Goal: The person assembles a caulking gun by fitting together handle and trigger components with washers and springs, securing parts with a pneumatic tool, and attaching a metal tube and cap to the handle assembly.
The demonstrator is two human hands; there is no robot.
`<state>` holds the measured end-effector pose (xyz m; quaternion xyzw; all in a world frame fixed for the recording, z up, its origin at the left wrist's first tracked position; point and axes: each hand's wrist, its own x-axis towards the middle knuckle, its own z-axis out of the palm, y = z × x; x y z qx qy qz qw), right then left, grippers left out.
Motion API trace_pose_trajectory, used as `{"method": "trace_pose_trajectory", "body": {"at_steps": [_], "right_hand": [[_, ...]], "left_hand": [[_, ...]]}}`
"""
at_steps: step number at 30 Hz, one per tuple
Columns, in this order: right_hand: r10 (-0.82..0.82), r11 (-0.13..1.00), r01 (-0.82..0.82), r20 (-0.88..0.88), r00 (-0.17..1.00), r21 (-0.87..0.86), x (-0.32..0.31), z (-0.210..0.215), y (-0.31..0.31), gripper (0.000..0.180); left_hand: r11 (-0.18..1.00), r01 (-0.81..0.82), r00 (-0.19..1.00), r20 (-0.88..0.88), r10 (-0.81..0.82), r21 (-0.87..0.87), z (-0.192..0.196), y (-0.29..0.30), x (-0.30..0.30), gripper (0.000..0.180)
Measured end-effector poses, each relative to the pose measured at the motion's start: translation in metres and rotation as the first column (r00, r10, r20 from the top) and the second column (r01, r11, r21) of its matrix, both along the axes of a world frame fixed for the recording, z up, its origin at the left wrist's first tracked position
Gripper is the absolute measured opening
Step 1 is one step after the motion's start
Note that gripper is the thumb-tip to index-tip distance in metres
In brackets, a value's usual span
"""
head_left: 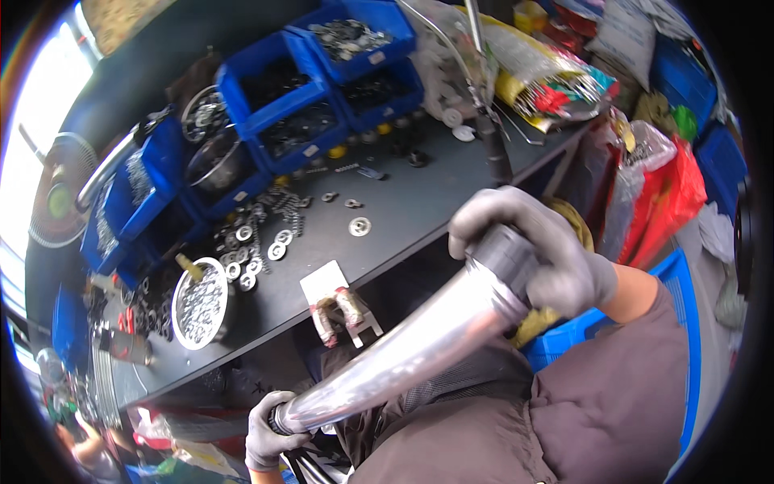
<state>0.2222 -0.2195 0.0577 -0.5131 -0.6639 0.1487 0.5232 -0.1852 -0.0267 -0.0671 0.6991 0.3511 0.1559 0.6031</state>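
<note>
Right hand [536, 246]: gloved, closed around the dark end cap [506, 256] of the metal tube [403, 355].
Left hand [270, 436]: gloved, gripping the tube's lower end.
Counter [403, 202]: washers [359, 227] scattered, blue bins [322, 73] behind.

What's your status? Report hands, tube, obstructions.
Right hand gripping the dark cap end of the metal tube. Left hand holding its lower end. Nothing blocking.

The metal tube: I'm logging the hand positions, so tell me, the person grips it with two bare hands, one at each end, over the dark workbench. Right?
Not quite. The head view shows both hands in grey gloves, not bare: the right hand grips the black-capped end of the metal tube, the left hand the other end, by the dark workbench.
</note>
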Motion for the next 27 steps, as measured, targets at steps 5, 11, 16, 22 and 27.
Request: {"method": "trace_pose_trajectory", "body": {"at_steps": [5,11,16,22,27], "right_hand": [[0.212,0.874,-0.375,0.451,0.867,0.310,0.001,0.023,0.001,0.066],[-0.185,0.953,0.182,0.008,0.983,-0.243,0.026,-0.036,0.002,0.023],[-0.238,0.951,0.244,0.056,0.970,-0.187,0.014,-0.018,-0.010,0.024],[-0.057,0.998,0.017,0.709,0.703,0.063,-0.010,0.032,-0.067,0.029],[-0.322,0.941,0.338,0.299,0.898,-0.001,-0.011,0.023,-0.001,0.031]], "left_hand": [[0.985,0.051,0.993,0.097,-0.068,0.166,0.002,0.000,-0.015,0.062],[0.376,-0.075,0.974,-0.012,0.224,0.923,0.044,-0.020,0.023,0.059],[0.314,-0.065,0.979,0.000,0.203,0.947,0.043,-0.002,0.028,0.066],[0.854,0.102,0.990,0.036,-0.139,0.510,0.035,0.025,0.001,0.060],[0.800,-0.120,0.993,0.082,0.089,0.588,0.038,0.019,0.018,0.063]]}}
